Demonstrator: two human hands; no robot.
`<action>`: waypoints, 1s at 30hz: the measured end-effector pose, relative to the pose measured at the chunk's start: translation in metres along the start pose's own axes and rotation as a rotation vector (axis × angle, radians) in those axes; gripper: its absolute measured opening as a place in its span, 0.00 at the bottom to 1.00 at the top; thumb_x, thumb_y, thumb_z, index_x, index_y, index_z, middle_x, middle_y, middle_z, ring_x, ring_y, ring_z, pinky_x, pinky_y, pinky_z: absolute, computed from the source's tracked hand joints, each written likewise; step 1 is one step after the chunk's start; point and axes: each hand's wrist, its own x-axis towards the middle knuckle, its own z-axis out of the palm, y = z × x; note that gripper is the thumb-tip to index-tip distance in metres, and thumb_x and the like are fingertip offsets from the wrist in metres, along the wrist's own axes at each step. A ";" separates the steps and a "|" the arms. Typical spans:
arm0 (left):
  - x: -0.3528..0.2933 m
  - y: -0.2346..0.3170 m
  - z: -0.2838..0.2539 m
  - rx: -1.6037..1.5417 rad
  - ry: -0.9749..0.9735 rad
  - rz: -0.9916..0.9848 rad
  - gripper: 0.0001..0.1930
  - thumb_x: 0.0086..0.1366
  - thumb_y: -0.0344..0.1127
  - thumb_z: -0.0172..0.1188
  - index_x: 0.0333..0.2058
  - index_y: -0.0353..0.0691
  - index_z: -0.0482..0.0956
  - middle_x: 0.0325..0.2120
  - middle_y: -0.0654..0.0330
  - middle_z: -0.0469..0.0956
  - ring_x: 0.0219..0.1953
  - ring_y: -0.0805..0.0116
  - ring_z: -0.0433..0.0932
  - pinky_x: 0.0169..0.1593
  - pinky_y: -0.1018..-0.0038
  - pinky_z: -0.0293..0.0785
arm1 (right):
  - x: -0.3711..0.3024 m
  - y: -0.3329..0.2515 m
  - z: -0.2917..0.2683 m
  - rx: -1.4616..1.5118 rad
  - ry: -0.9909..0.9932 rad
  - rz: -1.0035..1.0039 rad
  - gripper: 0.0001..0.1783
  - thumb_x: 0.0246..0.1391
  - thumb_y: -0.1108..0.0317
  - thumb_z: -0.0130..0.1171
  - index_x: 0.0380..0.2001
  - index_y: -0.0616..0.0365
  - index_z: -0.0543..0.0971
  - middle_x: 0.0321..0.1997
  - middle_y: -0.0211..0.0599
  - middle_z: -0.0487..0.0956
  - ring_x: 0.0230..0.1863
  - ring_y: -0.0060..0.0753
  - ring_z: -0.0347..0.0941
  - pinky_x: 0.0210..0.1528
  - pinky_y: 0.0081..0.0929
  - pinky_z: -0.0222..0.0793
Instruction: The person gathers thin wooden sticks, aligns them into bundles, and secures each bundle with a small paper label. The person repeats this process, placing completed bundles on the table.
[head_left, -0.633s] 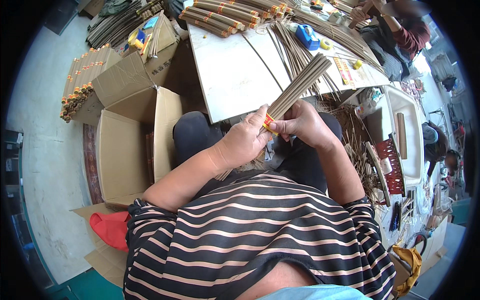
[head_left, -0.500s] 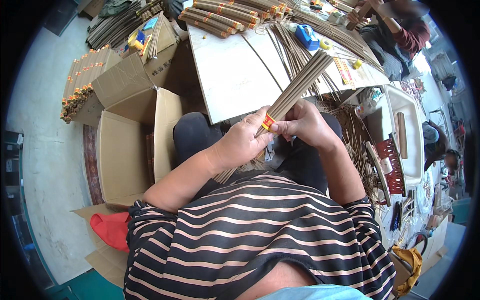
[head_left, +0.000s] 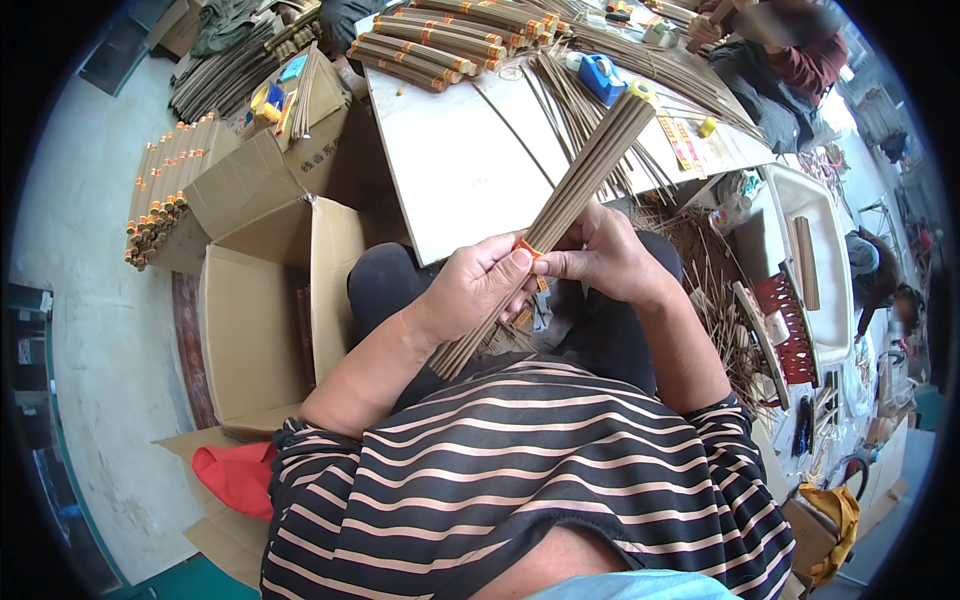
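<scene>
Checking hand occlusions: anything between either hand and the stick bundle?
Nothing visible blocks either hand. The left hand grips the stick bundle; the right hand has its thumb tip at the red band. That band, wrapped around the sticks, is the only layer visible there. The bundle's underside is hidden.

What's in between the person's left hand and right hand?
In the head view, a bundle of thin brown sticks slants between the left hand and right hand, with a red band around it.
</scene>
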 end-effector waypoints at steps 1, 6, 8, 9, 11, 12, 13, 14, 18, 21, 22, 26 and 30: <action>0.001 0.001 0.000 -0.057 0.000 -0.030 0.17 0.69 0.43 0.43 0.44 0.33 0.68 0.23 0.66 0.68 0.20 0.84 0.66 0.22 0.87 0.65 | 0.001 0.004 -0.002 -0.027 0.014 0.000 0.21 0.45 0.71 0.65 0.40 0.66 0.68 0.35 0.38 0.78 0.38 0.24 0.74 0.39 0.23 0.70; 0.007 -0.001 -0.005 -0.249 0.073 -0.143 0.17 0.65 0.47 0.50 0.38 0.36 0.68 0.23 0.61 0.70 0.16 0.79 0.69 0.17 0.86 0.65 | 0.011 0.018 -0.004 0.060 0.052 -0.017 0.26 0.42 0.69 0.68 0.43 0.67 0.69 0.34 0.38 0.79 0.36 0.23 0.74 0.39 0.22 0.70; 0.010 0.000 -0.009 -0.303 0.073 -0.155 0.16 0.66 0.46 0.49 0.37 0.36 0.68 0.23 0.62 0.70 0.17 0.79 0.69 0.17 0.86 0.65 | 0.017 0.016 -0.005 -0.023 0.082 -0.042 0.25 0.41 0.65 0.69 0.40 0.66 0.72 0.32 0.37 0.79 0.34 0.23 0.75 0.37 0.22 0.70; 0.011 -0.002 -0.012 -0.334 0.074 -0.157 0.15 0.66 0.44 0.48 0.37 0.37 0.68 0.23 0.63 0.70 0.18 0.80 0.69 0.18 0.86 0.65 | 0.020 0.017 -0.005 -0.082 0.095 -0.026 0.24 0.41 0.63 0.69 0.39 0.65 0.73 0.31 0.37 0.79 0.33 0.24 0.75 0.36 0.22 0.70; 0.018 -0.003 -0.018 -0.345 0.059 -0.153 0.15 0.66 0.45 0.49 0.38 0.37 0.68 0.23 0.63 0.71 0.18 0.80 0.69 0.18 0.86 0.65 | 0.026 0.023 -0.010 -0.177 0.132 -0.043 0.25 0.40 0.56 0.69 0.35 0.64 0.75 0.26 0.36 0.78 0.28 0.25 0.75 0.32 0.22 0.70; 0.021 -0.004 -0.020 -0.344 0.065 -0.149 0.15 0.66 0.45 0.49 0.38 0.37 0.68 0.23 0.63 0.70 0.18 0.80 0.69 0.18 0.86 0.65 | 0.029 0.020 -0.013 -0.234 0.113 -0.005 0.25 0.41 0.55 0.68 0.36 0.64 0.75 0.26 0.36 0.78 0.29 0.25 0.74 0.33 0.23 0.70; 0.024 -0.004 -0.022 -0.343 0.072 -0.145 0.15 0.66 0.45 0.49 0.38 0.37 0.68 0.22 0.63 0.70 0.18 0.80 0.69 0.18 0.86 0.65 | 0.032 0.018 -0.016 -0.291 0.092 0.033 0.26 0.41 0.55 0.68 0.37 0.64 0.75 0.27 0.37 0.78 0.29 0.24 0.74 0.33 0.23 0.70; 0.028 -0.003 -0.022 -0.356 0.103 -0.127 0.15 0.66 0.44 0.49 0.38 0.37 0.68 0.22 0.63 0.70 0.18 0.80 0.68 0.18 0.86 0.65 | 0.037 0.022 -0.021 -0.174 0.048 0.004 0.25 0.43 0.55 0.66 0.38 0.64 0.75 0.28 0.37 0.78 0.31 0.24 0.74 0.35 0.23 0.69; 0.045 0.000 -0.036 -0.405 0.190 -0.020 0.15 0.66 0.44 0.49 0.40 0.36 0.68 0.22 0.63 0.70 0.18 0.79 0.67 0.18 0.84 0.65 | 0.074 0.038 -0.089 -0.203 0.243 -0.032 0.11 0.53 0.66 0.58 0.38 0.61 0.77 0.34 0.27 0.77 0.37 0.17 0.69 0.43 0.19 0.66; 0.062 -0.002 -0.056 -0.474 0.227 0.056 0.16 0.66 0.44 0.49 0.39 0.35 0.69 0.22 0.61 0.70 0.17 0.77 0.67 0.18 0.82 0.65 | 0.101 0.037 -0.155 -0.606 0.668 0.440 0.19 0.49 0.52 0.61 0.26 0.60 0.80 0.19 0.31 0.76 0.24 0.20 0.70 0.31 0.20 0.65; 0.070 -0.002 -0.060 -0.495 0.218 0.059 0.16 0.66 0.44 0.49 0.39 0.35 0.69 0.22 0.60 0.70 0.17 0.77 0.67 0.18 0.82 0.65 | 0.109 0.049 -0.182 -0.671 0.699 0.498 0.21 0.47 0.49 0.61 0.25 0.60 0.80 0.19 0.35 0.75 0.23 0.23 0.69 0.31 0.21 0.65; 0.098 -0.004 -0.074 -0.556 0.218 0.091 0.16 0.66 0.44 0.48 0.39 0.34 0.69 0.22 0.60 0.70 0.17 0.76 0.67 0.18 0.82 0.65 | 0.136 0.106 -0.247 -1.011 0.769 0.080 0.16 0.44 0.58 0.60 0.27 0.62 0.78 0.26 0.45 0.78 0.32 0.41 0.75 0.38 0.34 0.68; 0.115 -0.013 -0.090 -0.554 0.239 0.138 0.18 0.66 0.45 0.47 0.40 0.34 0.70 0.22 0.59 0.69 0.16 0.77 0.66 0.16 0.82 0.64 | 0.172 0.088 -0.254 -0.895 0.674 0.315 0.15 0.42 0.58 0.61 0.29 0.60 0.78 0.24 0.42 0.78 0.29 0.38 0.74 0.34 0.32 0.68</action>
